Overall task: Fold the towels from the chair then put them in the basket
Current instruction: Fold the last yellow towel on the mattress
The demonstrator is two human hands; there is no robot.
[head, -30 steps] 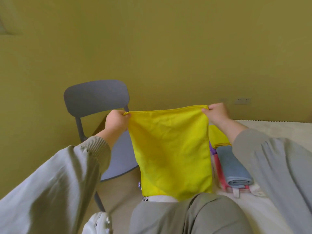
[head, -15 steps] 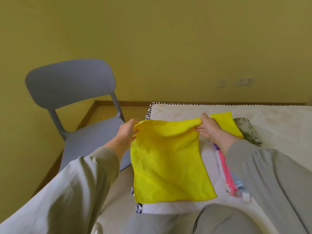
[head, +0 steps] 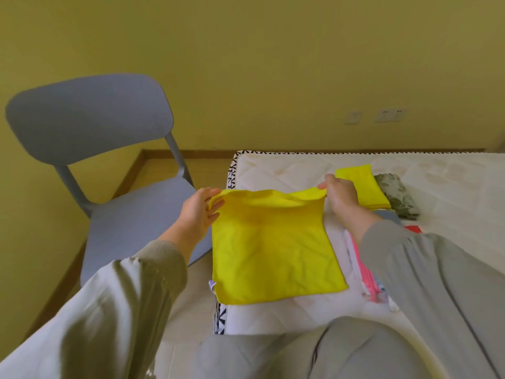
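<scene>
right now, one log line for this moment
yellow towel on mattress | left grip pinches far corner | right grip pinches far corner

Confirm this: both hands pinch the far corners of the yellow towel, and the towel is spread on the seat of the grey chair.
One detail is wrong. The left hand and right hand do pinch the far corners of the yellow towel, but it is spread on the white mattress, not on the chair seat. The head view shows this.

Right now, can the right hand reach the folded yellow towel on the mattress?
Probably yes. The folded yellow towel lies close beside the right hand, nothing between them, but that hand pinches the spread towel and must release it.
</scene>
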